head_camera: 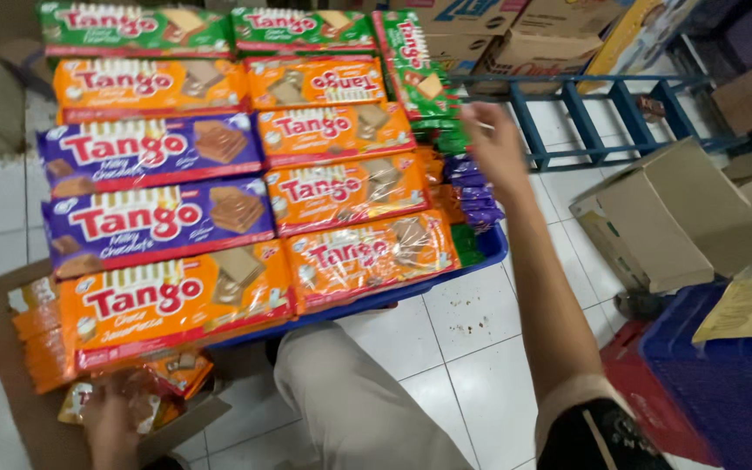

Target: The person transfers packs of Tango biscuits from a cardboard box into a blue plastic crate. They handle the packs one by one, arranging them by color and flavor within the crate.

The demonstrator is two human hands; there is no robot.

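Note:
Large wafer packs lie in rows on a blue tray (pixel 480 252): green packs (pixel 132 28) at the far end, orange packs (pixel 341 130) in the middle and right, purple packs (pixel 154 222) on the left. My right hand (pixel 493 144) reaches out over the tray's right side, beside an upright green pack (pixel 419 74) and small purple packets (pixel 472 191); it is blurred and its grip is unclear. My left hand (pixel 110 418) is low at the left in a cardboard box (pixel 10 365), closed on a clear-wrapped bundle of small orange packets (pixel 171 379).
My bent knee in beige trousers (pixel 350 400) is below the tray. An open cardboard box (pixel 672 218) lies on the white tiled floor to the right. A blue metal rack (pixel 585 113), more cartons (pixel 515 43) and a blue crate (pixel 724 383) stand around it.

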